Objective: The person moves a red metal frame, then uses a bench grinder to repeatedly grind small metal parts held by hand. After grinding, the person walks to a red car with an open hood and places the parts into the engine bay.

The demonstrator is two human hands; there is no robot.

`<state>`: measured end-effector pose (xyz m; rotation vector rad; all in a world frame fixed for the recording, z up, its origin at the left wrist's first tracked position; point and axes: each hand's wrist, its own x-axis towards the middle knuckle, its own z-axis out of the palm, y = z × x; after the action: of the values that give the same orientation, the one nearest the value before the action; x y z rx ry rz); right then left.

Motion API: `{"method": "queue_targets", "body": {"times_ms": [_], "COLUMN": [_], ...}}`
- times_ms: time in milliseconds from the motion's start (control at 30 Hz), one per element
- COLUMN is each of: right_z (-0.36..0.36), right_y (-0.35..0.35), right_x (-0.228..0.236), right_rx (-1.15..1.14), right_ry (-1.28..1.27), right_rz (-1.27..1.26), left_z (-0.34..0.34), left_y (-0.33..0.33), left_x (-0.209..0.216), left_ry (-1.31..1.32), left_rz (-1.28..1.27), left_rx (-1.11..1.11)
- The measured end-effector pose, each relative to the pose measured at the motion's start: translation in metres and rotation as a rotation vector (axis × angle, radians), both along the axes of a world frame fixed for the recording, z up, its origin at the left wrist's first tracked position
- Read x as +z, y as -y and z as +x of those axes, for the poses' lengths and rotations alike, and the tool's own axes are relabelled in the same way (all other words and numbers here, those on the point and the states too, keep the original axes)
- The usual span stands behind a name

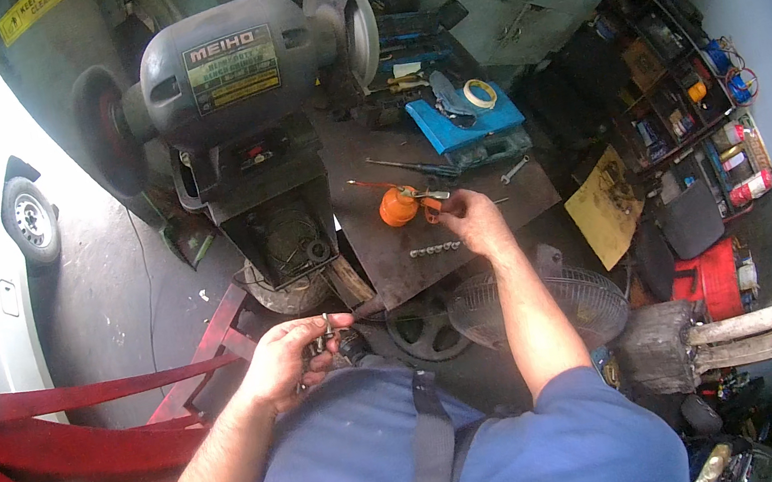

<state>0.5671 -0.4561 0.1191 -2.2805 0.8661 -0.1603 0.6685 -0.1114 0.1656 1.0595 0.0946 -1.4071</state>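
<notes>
My left hand (297,364) is closed in front of my body, its fingers curled round several small shiny metal parts (327,325) that look like bolts. Over the metal bench top (380,267), my right hand (475,223) reaches forward. Its fingers close on the handle side of an orange oil can (397,207) with a thin spout pointing left. Just below the can, several small metal pieces (435,249) stand in a short row, too small to name. Behind it lie a screwdriver (413,167) and a spanner (516,169).
A grey bench grinder (227,64) stands at the back left. On the bench's far side, a blue case (468,122) carries a tape roll (480,94). Below the right forearm is a fan (538,306). Red metal beams (107,389) run at left; shelves (664,86) stand right.
</notes>
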Motion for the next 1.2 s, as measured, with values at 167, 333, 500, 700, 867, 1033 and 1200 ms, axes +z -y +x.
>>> {"method": "queue_targets", "body": {"times_ms": [167, 333, 500, 700, 867, 1033, 1200], "right_z": [0.035, 0.075, 0.113, 0.172, 0.205, 0.219, 0.221], "right_y": [-0.126, -0.187, -0.215, -0.236, -0.264, -0.275, -0.277], "right_x": [0.064, 0.076, 0.083, 0.083, 0.067, 0.058, 0.059], "right_rx": [0.699, 0.743, 0.697, 0.692, 0.502, 0.426, 0.426], "right_ry": [0.221, 0.274, 0.418, 0.323, 0.443, 0.549, 0.546], "right_rz": [0.658, 0.615, 0.674, 0.747, 1.006, 1.117, 1.018], "left_z": [0.023, 0.046, 0.061, 0.095, 0.123, 0.145, 0.154], "left_y": [-0.008, -0.025, -0.039, -0.056, -0.064, -0.053, -0.051], "left_x": [0.005, 0.015, 0.027, 0.029, 0.022, 0.013, 0.008], "left_ry": [0.196, 0.436, 0.594, 0.766, 0.608, 0.54, 0.455], "left_rz": [-0.054, -0.021, 0.1, 0.182, -0.029, -0.118, -0.12], "left_rx": [-0.134, 0.077, 0.372, 0.58, 0.849, 0.856, 0.882]}}
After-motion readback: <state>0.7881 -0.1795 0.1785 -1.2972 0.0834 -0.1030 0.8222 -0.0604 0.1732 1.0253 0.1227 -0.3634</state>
